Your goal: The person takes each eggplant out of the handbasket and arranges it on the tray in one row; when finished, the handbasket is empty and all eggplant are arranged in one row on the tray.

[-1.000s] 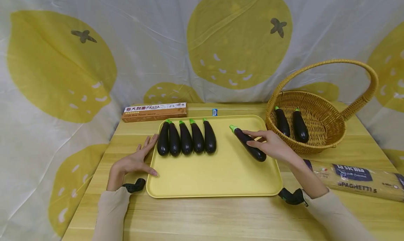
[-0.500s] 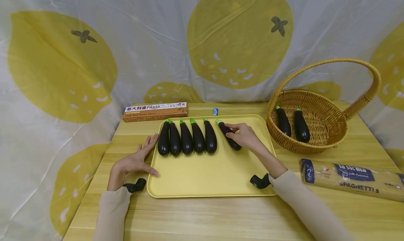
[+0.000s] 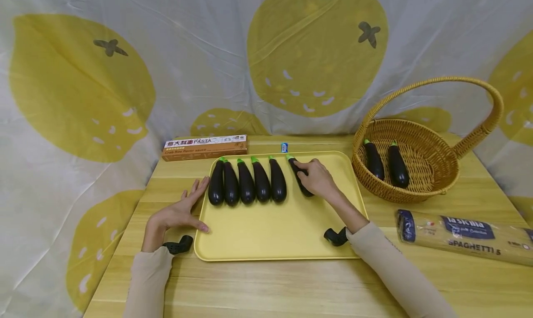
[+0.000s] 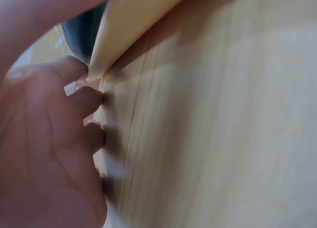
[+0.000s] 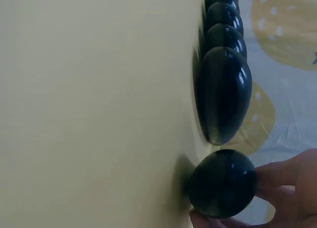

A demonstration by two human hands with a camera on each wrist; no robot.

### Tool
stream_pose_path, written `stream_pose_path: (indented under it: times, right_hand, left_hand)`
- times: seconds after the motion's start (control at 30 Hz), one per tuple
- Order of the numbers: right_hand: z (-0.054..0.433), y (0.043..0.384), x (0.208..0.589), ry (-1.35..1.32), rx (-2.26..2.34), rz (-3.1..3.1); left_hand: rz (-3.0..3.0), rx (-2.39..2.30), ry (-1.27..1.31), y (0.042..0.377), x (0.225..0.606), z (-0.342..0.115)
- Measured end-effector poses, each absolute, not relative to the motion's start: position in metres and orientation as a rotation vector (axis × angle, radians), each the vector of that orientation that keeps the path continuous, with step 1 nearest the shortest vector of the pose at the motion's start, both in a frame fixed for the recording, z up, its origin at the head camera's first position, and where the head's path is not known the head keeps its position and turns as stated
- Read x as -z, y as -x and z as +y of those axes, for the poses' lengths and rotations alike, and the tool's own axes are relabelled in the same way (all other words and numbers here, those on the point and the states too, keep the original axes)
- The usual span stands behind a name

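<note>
A yellow tray (image 3: 266, 234) lies on the wooden table. Side by side in its back left part are several dark eggplants (image 3: 246, 183) with green stems pointing away. To their right, my right hand (image 3: 317, 179) pinches another eggplant (image 3: 300, 177) between thumb and fingers; its rounded end (image 5: 223, 183) faces the right wrist camera, close to the tray surface. My left hand (image 3: 179, 215) rests at the tray's left edge with fingers spread and the thumb over the rim. In the left wrist view the left hand's fingertips (image 4: 91, 99) touch the table beside the tray wall.
A wicker basket (image 3: 429, 188) with a tall handle holds two eggplants (image 3: 397, 167) at the right. In front of it lies a spaghetti packet (image 3: 466, 234). A pasta box (image 3: 204, 147) and a small blue packet (image 3: 284, 147) sit behind the tray. A lemon-print cloth (image 3: 200, 54) hangs behind.
My right hand has carried its eggplant leftward across the tray, up beside the row, and turned it closer to the others' direction. The left hand has stayed in place.
</note>
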State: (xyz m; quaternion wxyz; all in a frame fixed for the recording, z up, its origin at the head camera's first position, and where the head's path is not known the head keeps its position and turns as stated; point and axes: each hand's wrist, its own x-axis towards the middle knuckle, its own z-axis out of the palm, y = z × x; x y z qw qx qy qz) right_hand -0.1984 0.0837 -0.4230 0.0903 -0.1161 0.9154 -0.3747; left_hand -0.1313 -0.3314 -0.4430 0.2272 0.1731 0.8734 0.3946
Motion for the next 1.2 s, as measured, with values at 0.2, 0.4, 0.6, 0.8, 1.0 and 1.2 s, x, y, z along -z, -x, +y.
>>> stream_pose_path:
  times: [0.2, 0.4, 0.6, 0.8, 1.0, 1.2]
  right_hand:
    - [0.087, 0.2, 0.425, 0.419, 1.151, 2.612]
    - [0.087, 0.204, 0.429, 0.45, 1.196, 2.592]
    - [0.089, 0.201, 0.428, 0.467, 1.153, 2.619]
    - [0.091, 0.195, 0.426, 0.516, 1.141, 2.602]
    - [0.09, 0.191, 0.424, 0.484, 1.155, 2.558]
    - [0.091, 0.192, 0.424, 0.461, 1.137, 2.554]
  left_hand:
    - [2.401, -1.089, -0.48, 0.131, 0.442, -0.331]
    - [2.407, -1.086, -0.486, 0.131, 0.443, -0.331]
    - [2.408, -1.088, -0.482, 0.131, 0.442, -0.331]
    - [2.413, -1.087, -0.495, 0.131, 0.442, -0.331]
    - [2.409, -1.095, -0.494, 0.132, 0.444, -0.331]
    - [2.409, -1.102, -0.489, 0.132, 0.444, -0.332]
